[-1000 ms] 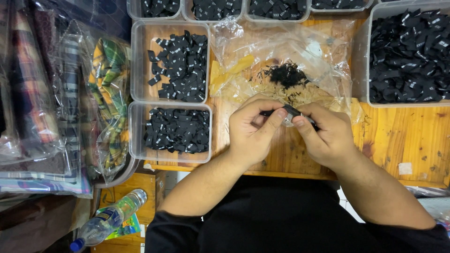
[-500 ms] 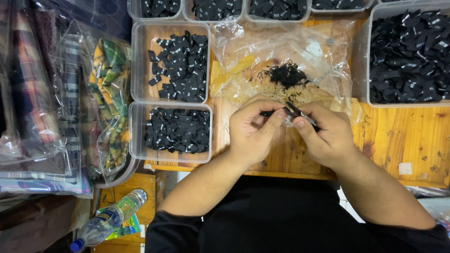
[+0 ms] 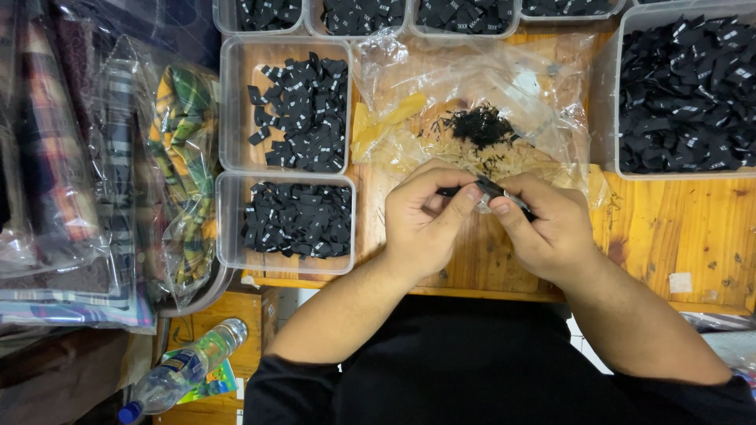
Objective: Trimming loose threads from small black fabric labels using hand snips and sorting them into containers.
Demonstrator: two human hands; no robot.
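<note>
Both my hands meet over the wooden table (image 3: 661,236). My left hand (image 3: 421,224) and my right hand (image 3: 547,228) pinch a small black fabric label (image 3: 490,189) between thumbs and fingers. Just beyond them lies an open clear plastic bag (image 3: 543,86) holding a heap of black thread scraps (image 3: 480,126) and pale trimmings. To my left sit two clear trays of black labels, one near (image 3: 295,220) and one farther (image 3: 303,110).
A large clear bin of black labels (image 3: 685,86) stands at the right. More trays line the far edge (image 3: 449,16). Bagged plaid fabric (image 3: 177,157) is stacked at the left. A plastic water bottle (image 3: 181,370) lies low at the left.
</note>
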